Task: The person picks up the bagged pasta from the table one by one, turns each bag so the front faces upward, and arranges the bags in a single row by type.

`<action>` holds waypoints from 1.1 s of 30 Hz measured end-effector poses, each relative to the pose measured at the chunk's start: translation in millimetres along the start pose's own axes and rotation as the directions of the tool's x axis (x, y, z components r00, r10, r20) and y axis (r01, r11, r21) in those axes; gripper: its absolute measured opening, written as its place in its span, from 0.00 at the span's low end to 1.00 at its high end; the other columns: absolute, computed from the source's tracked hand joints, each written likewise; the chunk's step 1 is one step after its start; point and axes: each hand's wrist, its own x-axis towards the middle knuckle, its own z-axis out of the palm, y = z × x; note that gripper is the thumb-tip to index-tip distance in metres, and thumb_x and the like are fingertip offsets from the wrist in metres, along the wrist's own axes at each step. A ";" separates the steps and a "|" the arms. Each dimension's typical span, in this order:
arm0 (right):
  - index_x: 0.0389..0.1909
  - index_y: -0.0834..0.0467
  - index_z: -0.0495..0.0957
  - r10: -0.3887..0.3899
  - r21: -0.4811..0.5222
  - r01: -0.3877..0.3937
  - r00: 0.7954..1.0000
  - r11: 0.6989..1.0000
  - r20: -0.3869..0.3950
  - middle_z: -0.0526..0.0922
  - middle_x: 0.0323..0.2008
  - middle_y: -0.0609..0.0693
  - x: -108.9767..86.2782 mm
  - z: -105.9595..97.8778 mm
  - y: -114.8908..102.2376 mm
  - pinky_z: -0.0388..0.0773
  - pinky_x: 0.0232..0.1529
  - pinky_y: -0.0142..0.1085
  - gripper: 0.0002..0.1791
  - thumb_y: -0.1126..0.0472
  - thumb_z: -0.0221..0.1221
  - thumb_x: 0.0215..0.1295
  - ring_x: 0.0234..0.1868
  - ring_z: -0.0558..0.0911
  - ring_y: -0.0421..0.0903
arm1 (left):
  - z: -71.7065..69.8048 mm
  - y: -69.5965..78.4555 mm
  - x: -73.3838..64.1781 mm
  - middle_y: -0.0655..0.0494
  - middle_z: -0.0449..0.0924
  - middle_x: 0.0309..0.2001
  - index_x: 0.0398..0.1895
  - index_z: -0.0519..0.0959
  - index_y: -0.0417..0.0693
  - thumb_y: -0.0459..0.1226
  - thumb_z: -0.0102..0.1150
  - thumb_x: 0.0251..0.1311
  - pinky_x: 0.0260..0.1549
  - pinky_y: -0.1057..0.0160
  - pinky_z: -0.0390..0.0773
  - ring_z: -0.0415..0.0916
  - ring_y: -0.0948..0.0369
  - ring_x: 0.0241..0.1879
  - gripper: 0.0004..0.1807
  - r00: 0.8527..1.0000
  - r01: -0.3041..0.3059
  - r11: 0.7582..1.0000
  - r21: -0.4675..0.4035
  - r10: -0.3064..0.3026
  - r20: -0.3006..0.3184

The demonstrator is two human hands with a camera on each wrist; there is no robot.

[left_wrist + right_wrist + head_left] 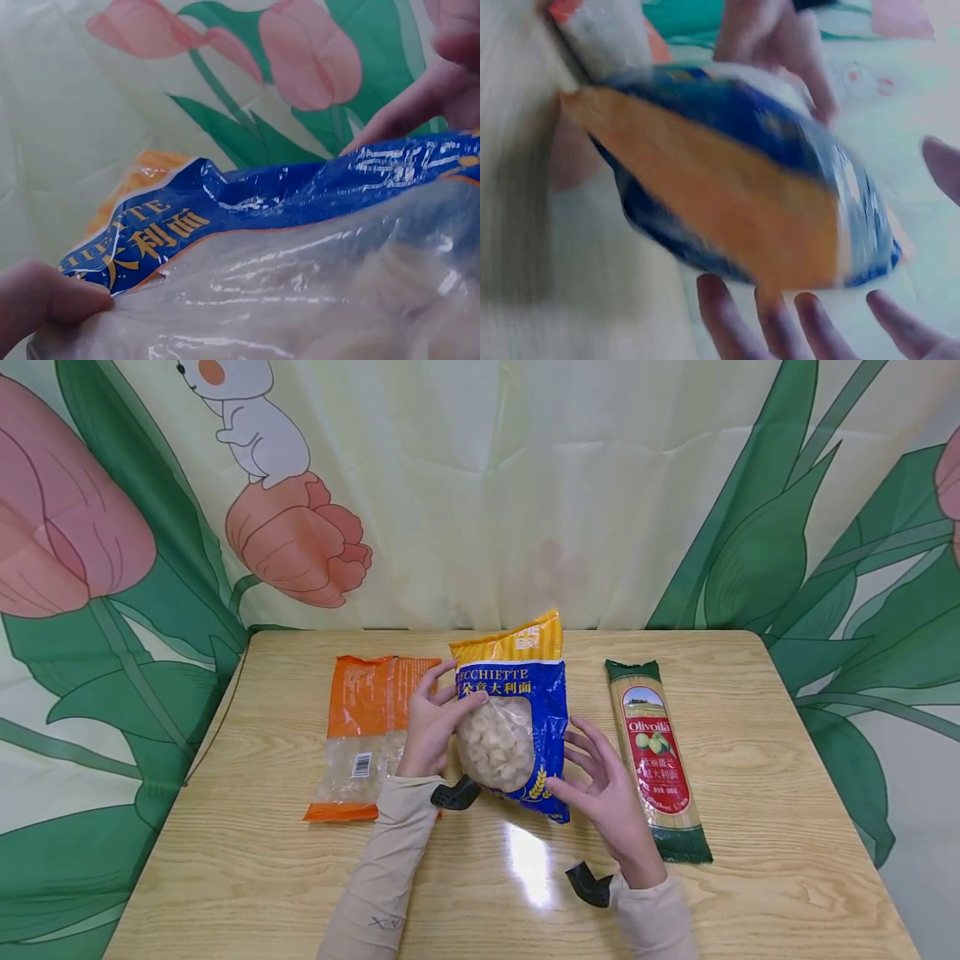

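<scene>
A blue and yellow bag of orecchiette pasta (497,739) is tilted over the middle of the table, its clear window showing pale pieces. My left hand (432,720) grips its left edge, the thumb lying across the front; the left wrist view shows that thumb (56,296) pressing the plastic. By the bag's right edge is my right hand (603,785), fingers spread. In the right wrist view its fingers (817,330) reach toward the blurred bag (735,187), the thumb apart from it; whether the fingertips touch is unclear.
An orange and clear bag (360,727) lies at the left, partly behind my left hand. To the right lies a long pack of spaghetti (660,760) with a red label. A flower-print curtain (480,510) hangs behind the wooden table (780,793).
</scene>
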 end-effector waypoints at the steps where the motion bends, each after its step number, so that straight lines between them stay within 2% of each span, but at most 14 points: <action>1: 0.76 0.49 0.56 0.004 -0.028 -0.004 1.000 1.000 0.002 0.66 0.68 0.55 -0.1 2.6 0.9 0.80 0.56 0.38 0.45 0.70 0.67 0.60 0.65 0.71 0.52 | 0.2 -0.2 0.1 0.38 0.82 0.51 0.65 0.72 0.54 0.28 0.74 0.49 0.39 0.56 0.86 0.84 0.55 0.41 0.38 1.000 0.005 1.000 0.006 -0.005 -0.006; 4: 0.75 0.46 0.56 0.004 -0.092 -0.005 1.000 0.996 -0.012 0.67 0.67 0.54 1.5 9.9 4.4 0.82 0.55 0.41 0.47 0.67 0.70 0.58 0.64 0.72 0.53 | 0.6 -0.5 0.6 0.38 0.81 0.53 0.69 0.67 0.50 0.30 0.74 0.49 0.42 0.56 0.85 0.84 0.53 0.44 0.41 0.999 0.033 0.999 0.024 -0.033 -0.023; 7: 0.75 0.45 0.57 -0.010 -0.133 0.005 0.999 0.991 -0.038 0.68 0.66 0.54 3.6 13.0 7.9 0.83 0.53 0.43 0.46 0.67 0.69 0.59 0.64 0.73 0.54 | 0.0 -0.6 2.2 0.40 0.79 0.56 0.71 0.63 0.46 0.31 0.73 0.51 0.45 0.57 0.83 0.81 0.53 0.47 0.43 0.996 0.092 0.996 0.019 -0.091 -0.018; 12: 0.74 0.47 0.59 -0.027 -0.148 0.023 0.999 0.989 -0.026 0.67 0.66 0.58 5.3 12.9 10.5 0.83 0.51 0.42 0.43 0.75 0.63 0.62 0.64 0.74 0.59 | -6.2 -4.0 7.9 0.46 0.76 0.54 0.69 0.65 0.37 0.31 0.68 0.57 0.43 0.64 0.83 0.79 0.59 0.44 0.36 0.983 0.163 0.987 -0.011 -0.162 0.084; 16: 0.74 0.49 0.60 -0.034 -0.118 0.033 0.999 0.992 -0.009 0.66 0.67 0.59 6.4 12.8 13.0 0.84 0.49 0.39 0.42 0.79 0.57 0.62 0.63 0.73 0.61 | -10.7 -6.9 10.4 0.47 0.76 0.53 0.69 0.66 0.39 0.32 0.65 0.60 0.36 0.65 0.84 0.80 0.63 0.39 0.34 0.975 0.179 0.984 -0.006 -0.176 0.135; 22: 0.74 0.53 0.61 -0.047 -0.071 0.047 0.999 0.996 0.008 0.66 0.67 0.59 8.6 10.6 15.0 0.83 0.49 0.34 0.41 0.83 0.53 0.62 0.61 0.74 0.59 | -14.3 -10.3 11.9 0.42 0.76 0.59 0.71 0.62 0.44 0.32 0.64 0.61 0.41 0.63 0.82 0.82 0.62 0.41 0.35 0.965 0.195 0.981 -0.006 -0.190 0.183; 29: 0.73 0.56 0.63 -0.059 0.005 0.059 0.998 0.998 0.009 0.67 0.64 0.57 10.7 6.7 15.2 0.84 0.49 0.35 0.41 0.85 0.51 0.59 0.55 0.80 0.46 | -19.1 -14.3 14.8 0.56 0.84 0.43 0.70 0.64 0.46 0.35 0.58 0.67 0.37 0.64 0.81 0.82 0.64 0.36 0.28 0.946 0.204 0.976 -0.074 -0.176 0.272; 33: 0.73 0.61 0.61 -0.066 0.070 0.064 0.997 0.996 0.027 0.68 0.63 0.55 11.5 4.3 17.5 0.84 0.48 0.32 0.40 0.86 0.50 0.59 0.53 0.81 0.43 | -22.1 -17.2 15.4 0.58 0.81 0.44 0.69 0.64 0.44 0.38 0.51 0.73 0.40 0.65 0.79 0.79 0.64 0.40 0.24 0.935 0.211 0.968 -0.138 -0.158 0.318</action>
